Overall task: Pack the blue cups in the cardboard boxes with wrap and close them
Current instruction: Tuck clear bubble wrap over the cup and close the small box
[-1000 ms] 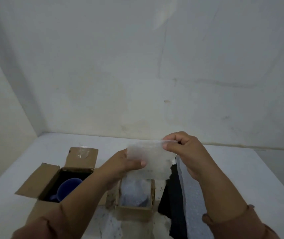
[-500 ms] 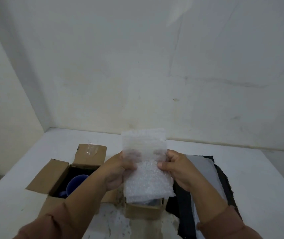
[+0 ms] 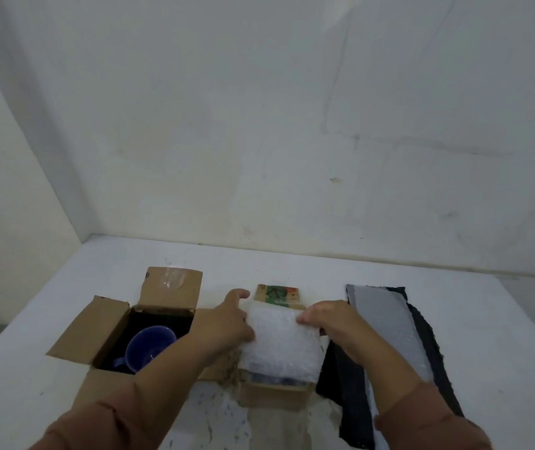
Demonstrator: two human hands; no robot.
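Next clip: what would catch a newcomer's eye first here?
Both hands, left hand and right hand, press a sheet of bubble wrap onto the small box at the table's centre. To its left, an open box holds an unwrapped blue cup. To the right, more wrap lies on dark cloth.

Wall [image 3: 259,108]: plain white, faintly cracked and stained | Table [image 3: 503,336]: white, set into the room's corner | Light: soft, even

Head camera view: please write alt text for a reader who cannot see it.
Both hands, left hand and right hand, press bubble wrap onto a small cardboard box. Left of it, an open box holds a blue cup.
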